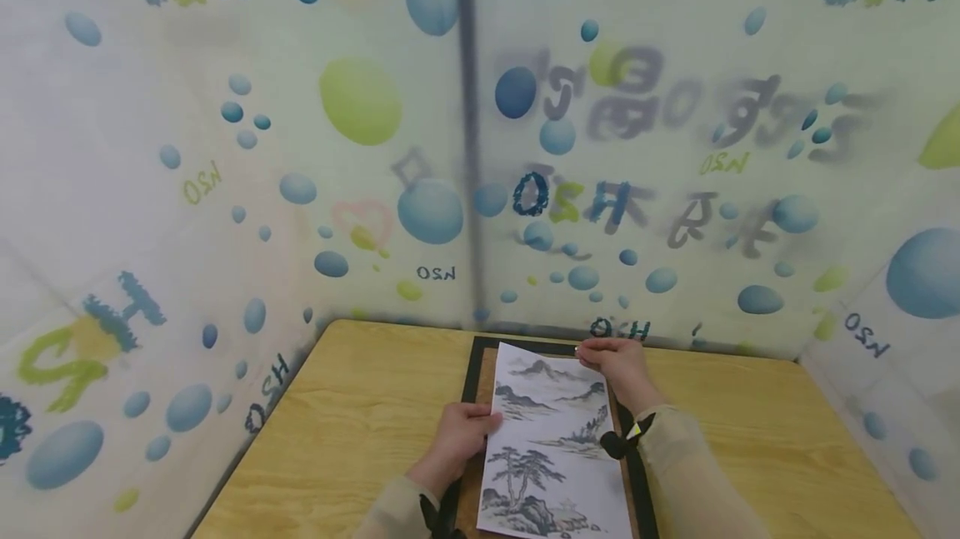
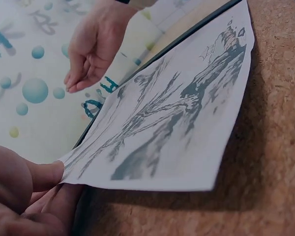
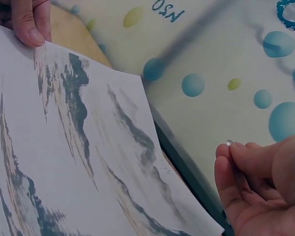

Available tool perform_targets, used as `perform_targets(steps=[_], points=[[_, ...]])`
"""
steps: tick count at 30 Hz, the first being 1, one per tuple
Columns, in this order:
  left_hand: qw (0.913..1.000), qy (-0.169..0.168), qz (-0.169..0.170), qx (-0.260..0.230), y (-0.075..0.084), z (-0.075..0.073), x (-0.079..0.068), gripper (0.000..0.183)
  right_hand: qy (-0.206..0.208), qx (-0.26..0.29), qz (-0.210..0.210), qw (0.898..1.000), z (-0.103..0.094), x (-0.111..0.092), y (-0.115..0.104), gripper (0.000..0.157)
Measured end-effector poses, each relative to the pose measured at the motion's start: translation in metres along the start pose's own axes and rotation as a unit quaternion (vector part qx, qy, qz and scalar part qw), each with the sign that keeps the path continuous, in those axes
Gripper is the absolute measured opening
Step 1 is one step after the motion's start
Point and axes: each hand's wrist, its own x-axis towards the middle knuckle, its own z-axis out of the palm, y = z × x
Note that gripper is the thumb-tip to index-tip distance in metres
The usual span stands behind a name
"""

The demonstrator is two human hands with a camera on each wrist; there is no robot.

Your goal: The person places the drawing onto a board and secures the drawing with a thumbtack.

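Note:
A white sheet of paper [image 1: 517,431] printed with a grey ink landscape of mountains and pine trees lies over a cork board [image 2: 278,123] with a black frame. My left hand [image 1: 459,437] pinches the sheet's left edge, thumb on top and fingers beneath. That side stands raised off the cork, with a shadow under it in the left wrist view. Near the sheet's top right corner, my right hand [image 1: 617,362] pinches a small shiny, clear-looking piece [image 3: 229,143] between thumb and fingertips. In the right wrist view this hand is apart from the paper.
The board lies on a light wooden table [image 1: 360,406], its black frame [image 1: 647,493] showing along the right side. Behind the table hang pale curtain-like walls [image 1: 375,189] with blue and green bubble prints and lettering. A dark vertical strip [image 1: 468,147] runs down the back wall.

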Motion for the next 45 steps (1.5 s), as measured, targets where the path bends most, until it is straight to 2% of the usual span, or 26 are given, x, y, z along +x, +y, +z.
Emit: perform_targets(steps=[8, 15, 21, 32, 45], points=[[0.9988, 0.022, -0.025, 0.034, 0.002, 0.000, 0.003, 0.028, 0.001, -0.027, 0.022, 0.999, 0.017, 0.009, 0.012, 0.022], [0.9977, 0.022, -0.044, 0.046, 0.004, -0.001, 0.004, 0.030, 0.015, -0.051, 0.033, 0.998, 0.024, 0.014, 0.025, 0.017], [0.9975, 0.020, -0.043, 0.053, 0.005, 0.000, 0.002, 0.023, 0.022, -0.044, 0.044, 0.998, 0.025, 0.021, 0.034, 0.015], [0.9981, 0.008, -0.031, 0.052, 0.000, -0.003, 0.003, 0.023, 0.026, -0.134, 0.061, 0.989, 0.030, 0.034, 0.030, 0.018], [0.9984, 0.001, -0.029, 0.048, -0.002, -0.004, 0.004, 0.020, 0.058, -0.124, 0.076, 0.988, 0.032, 0.036, 0.028, 0.019]])
